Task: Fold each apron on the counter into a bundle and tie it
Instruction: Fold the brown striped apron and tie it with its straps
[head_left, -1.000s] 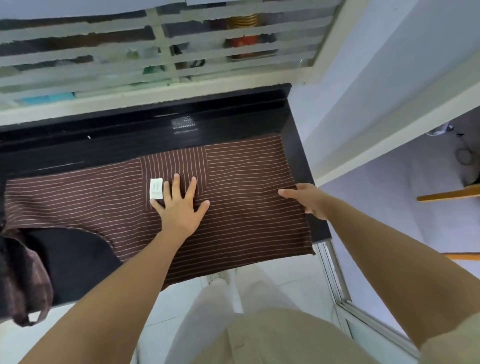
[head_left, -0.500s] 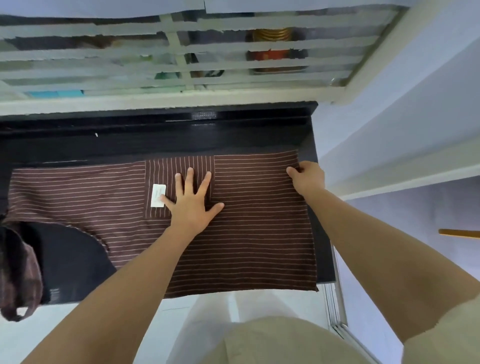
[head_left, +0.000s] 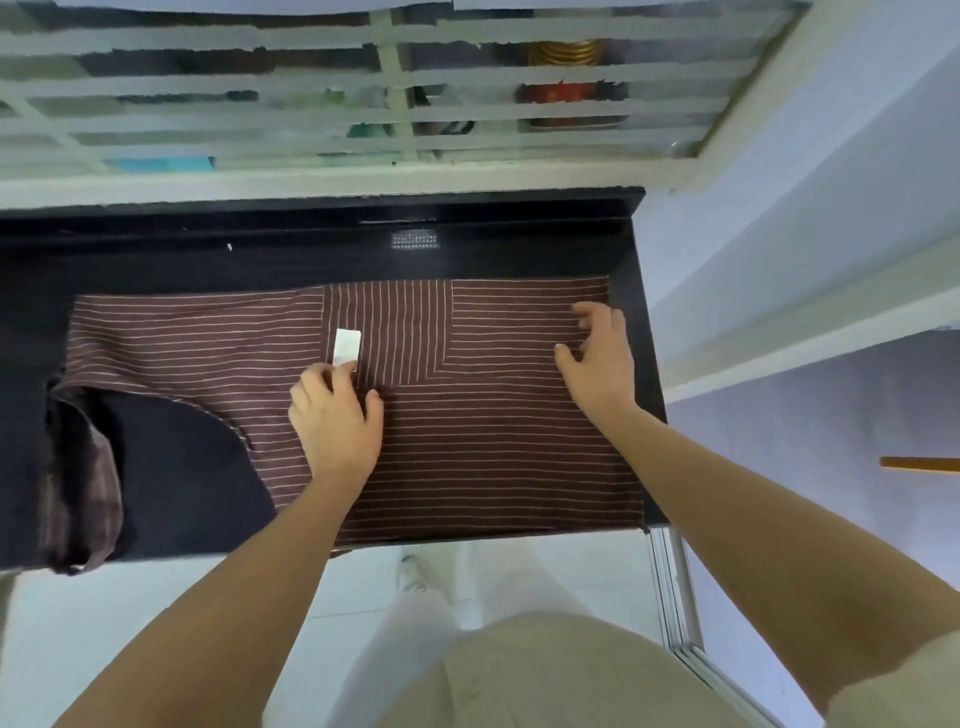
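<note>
Both hands have shifted since half a second ago. From the head view, the left hand (head_left: 335, 415), then flat with spread fingers, has slid towards the counter's near edge. It now curls its fingers just below the white label (head_left: 347, 347), pinching a small ridge of cloth against the thumb. The right hand (head_left: 597, 358) has let go of the far right corner it was grasping and has come nearer. Its bent, spread fingers rest their tips on the cloth with nothing clasped.

The brown striped apron (head_left: 493, 441) lies flat on the black counter (head_left: 467, 249). It reaches from near the left end to the right edge, and its hem lies along the near edge. The far strip of the counter is bare.

A second dark striped cloth (head_left: 83, 478) is bunched at the near left corner and droops over the edge, as before.

Behind the window grille (head_left: 363, 78) stands a red tin (head_left: 566, 98); what it holds cannot be made out.
</note>
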